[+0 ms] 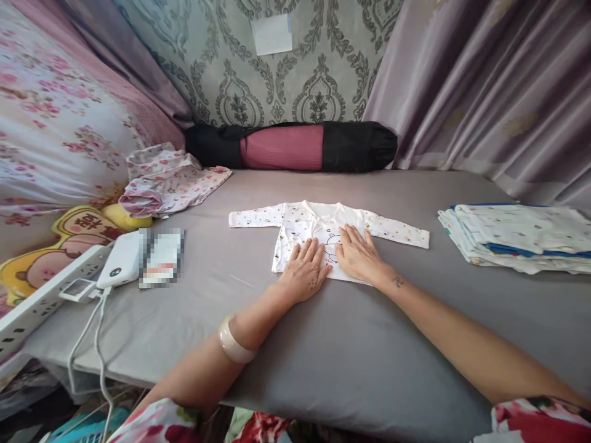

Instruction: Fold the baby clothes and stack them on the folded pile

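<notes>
A small white long-sleeved baby shirt [302,231] lies flat on the grey sheet [286,344], its printed sleeves spread out to both sides. On its lower left part rests my left hand [305,271], palm down with the fingers stretched out. My right hand [357,253] lies flat on the lower right part, covering some of the bear-like drawing on the front. The two hands are close together, the left thumb near the right hand. Neither one grips the cloth.
Folded baby clothes [521,237] are stacked at the right. Heart-printed clothing [173,178] lies at the back left. A white power bank [122,258] with cables sits left, beside a blurred packet [161,258]. A black and pink rolled bag [286,147] lies along the wall.
</notes>
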`<state>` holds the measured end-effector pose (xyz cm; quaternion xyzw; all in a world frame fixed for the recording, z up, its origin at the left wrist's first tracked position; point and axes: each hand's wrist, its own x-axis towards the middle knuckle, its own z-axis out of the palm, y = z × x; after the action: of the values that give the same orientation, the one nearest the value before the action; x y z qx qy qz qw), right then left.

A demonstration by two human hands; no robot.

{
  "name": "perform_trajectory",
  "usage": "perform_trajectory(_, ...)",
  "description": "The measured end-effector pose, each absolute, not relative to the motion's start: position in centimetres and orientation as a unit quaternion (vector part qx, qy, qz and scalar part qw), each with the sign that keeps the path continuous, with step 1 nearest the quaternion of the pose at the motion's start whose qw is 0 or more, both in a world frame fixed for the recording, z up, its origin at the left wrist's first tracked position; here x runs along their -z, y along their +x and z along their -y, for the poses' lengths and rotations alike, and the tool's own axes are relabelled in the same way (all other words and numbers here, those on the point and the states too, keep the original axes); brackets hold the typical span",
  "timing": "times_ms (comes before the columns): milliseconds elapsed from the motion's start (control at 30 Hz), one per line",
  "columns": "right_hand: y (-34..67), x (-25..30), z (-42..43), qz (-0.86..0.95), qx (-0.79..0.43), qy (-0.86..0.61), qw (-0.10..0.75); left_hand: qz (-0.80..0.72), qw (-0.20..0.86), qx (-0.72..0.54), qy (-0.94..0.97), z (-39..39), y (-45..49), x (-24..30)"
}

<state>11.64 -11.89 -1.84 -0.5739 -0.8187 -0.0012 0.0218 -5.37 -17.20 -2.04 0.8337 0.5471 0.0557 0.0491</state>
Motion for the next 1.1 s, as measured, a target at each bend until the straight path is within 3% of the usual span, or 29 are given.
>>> perform_trajectory(233,10.5,3.5,12.4,0.830,-0.017,-0.554,0.064,-0.550,0.076,-0.183,0.812,16.3,-6.9,1.7)
perform_trajectory(433,10.6,3.5,12.3,0.829,-0.022,-0.557,0.056,-0.739,0.006,-0.247,0.627,14.7,-11.3,1.4)
perform_trajectory(600,10.4,3.7,12.2,0.823,-0.011,-0.564,0.064,-0.776,0.111,-0.195,0.590,14.5,-13.3,1.4)
perform_trajectory(700,10.4,3.7,12.3,0.823,-0.006,-0.563,0.068,-0.775,0.121,-0.193,0.590,14.4,-13.3,0.8)
perform_trajectory(1100,10.2,3.4,12.6,0.820,-0.015,-0.565,0.087,-0.730,0.349,-0.316,0.495,12.5,-17.6,-2.1)
